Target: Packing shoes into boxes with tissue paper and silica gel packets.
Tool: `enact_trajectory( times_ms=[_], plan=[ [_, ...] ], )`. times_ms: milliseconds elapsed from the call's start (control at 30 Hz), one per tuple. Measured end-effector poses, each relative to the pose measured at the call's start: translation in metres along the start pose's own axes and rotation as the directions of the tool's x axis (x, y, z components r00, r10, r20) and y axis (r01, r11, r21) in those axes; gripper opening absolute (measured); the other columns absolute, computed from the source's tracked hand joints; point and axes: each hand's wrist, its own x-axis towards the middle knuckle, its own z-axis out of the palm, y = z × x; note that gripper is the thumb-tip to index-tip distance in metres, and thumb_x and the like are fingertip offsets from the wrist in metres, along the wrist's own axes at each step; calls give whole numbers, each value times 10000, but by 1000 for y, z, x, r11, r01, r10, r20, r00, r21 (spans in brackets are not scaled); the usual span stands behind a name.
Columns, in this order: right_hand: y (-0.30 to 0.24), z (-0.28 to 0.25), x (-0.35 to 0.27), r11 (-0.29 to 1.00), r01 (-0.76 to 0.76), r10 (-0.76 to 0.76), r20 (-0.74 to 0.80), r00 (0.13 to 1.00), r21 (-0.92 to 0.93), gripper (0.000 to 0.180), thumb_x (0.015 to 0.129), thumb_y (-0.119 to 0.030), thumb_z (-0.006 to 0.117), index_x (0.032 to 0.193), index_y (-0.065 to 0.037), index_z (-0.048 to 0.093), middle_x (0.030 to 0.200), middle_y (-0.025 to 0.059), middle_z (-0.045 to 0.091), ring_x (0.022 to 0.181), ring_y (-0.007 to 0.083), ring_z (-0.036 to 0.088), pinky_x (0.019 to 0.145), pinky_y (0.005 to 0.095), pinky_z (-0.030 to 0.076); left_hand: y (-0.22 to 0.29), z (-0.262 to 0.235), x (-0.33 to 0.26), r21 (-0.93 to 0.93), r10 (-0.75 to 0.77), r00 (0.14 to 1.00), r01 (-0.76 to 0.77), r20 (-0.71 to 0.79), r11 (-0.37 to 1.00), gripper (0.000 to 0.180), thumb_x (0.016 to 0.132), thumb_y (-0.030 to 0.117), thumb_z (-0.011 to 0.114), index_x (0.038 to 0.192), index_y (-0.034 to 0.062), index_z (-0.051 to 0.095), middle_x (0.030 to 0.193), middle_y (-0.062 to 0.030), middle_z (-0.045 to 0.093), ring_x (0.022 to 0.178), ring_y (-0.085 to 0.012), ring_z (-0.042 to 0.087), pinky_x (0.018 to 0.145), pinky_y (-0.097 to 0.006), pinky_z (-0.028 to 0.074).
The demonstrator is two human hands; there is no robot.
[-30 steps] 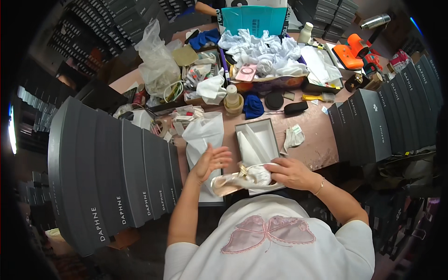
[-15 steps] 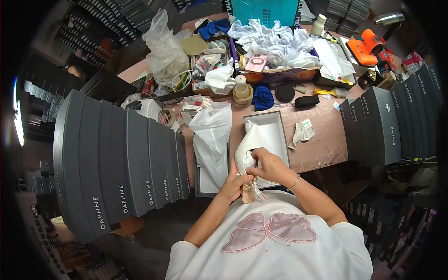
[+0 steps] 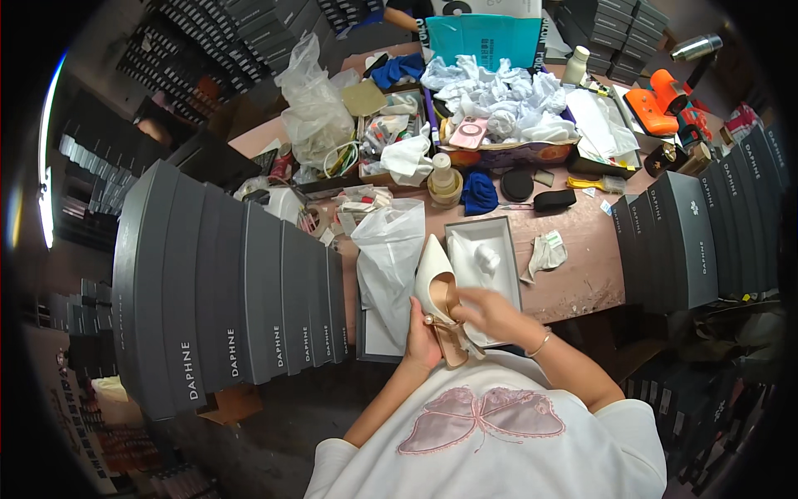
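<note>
- The left hand (image 3: 422,343) wraps its fingers around the heel end of a cream pointed shoe (image 3: 439,299), gripping it from the left so the toe points away, toward the far side of the desk.
- The right hand (image 3: 486,312) lies over the shoe's opening from the right, fingers curled close onto it; whether they pinch the strap or just press the lining I cannot tell, since the hand is slightly blurred.
- The shoe is held just above the near edge of the desk (image 3: 582,283), close to the person's chest, likely so both hands can work on it at short range.
- Just beyond the shoe lies an open grey shoebox (image 3: 482,279) lined with white paper, a wad of tissue inside; it sits within easy reach of the hands.
- To its left, a white plastic bag (image 3: 391,258) is spread over a second box tray, hiding most of it.
- A crumpled paper scrap (image 3: 546,252) lies to the right of the box.
- Tall stacks of dark grey boxes (image 3: 233,291) wall in the left side, with more on the right (image 3: 690,237).
- The far desk is crowded: a carton of crumpled white tissue (image 3: 499,108), an orange tool (image 3: 657,104), a blue cloth (image 3: 480,191). Small items there are hard to make out.
- Another person's arm at the far edge is cut off by the frame.
</note>
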Motion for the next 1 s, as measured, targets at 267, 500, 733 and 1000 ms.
enact_trajectory(
  times_ms=[267,500,733,1000],
  plan=[
    [50,37,72,982,51,-52,-2,999,-179,571,946,-486,397,1059,62,509,988,265,527,937,447,498,865,535,368,-13,21,-2,262,16,997,3,-70,965,835,908,699,278,1436,53,250,1435,-97,368,1315,-224,381,1065,-423,341],
    [15,49,37,968,48,-50,-1,999,-247,699,965,-547,282,975,89,572,1058,324,528,1091,426,487,1026,519,276,38,2,56,392,41,994,1,-99,920,496,970,441,478,1322,106,377,1071,-74,555,949,-212,591,805,-371,514],
    [8,34,56,985,-60,105,284,953,-162,587,987,-434,292,1145,85,517,1097,330,517,1069,462,442,964,474,332,39,-5,53,438,191,976,-128,-102,890,491,972,334,519,1365,111,325,1068,-60,526,905,-176,569,766,-329,499],
    [13,0,-21,988,132,-134,-18,991,-83,544,969,-385,378,1383,-39,443,1510,295,159,1420,420,128,1128,463,169,43,12,63,397,123,992,-123,24,910,450,1006,303,445,1387,116,296,1076,-133,582,937,-228,623,789,-378,553]
  ],
)
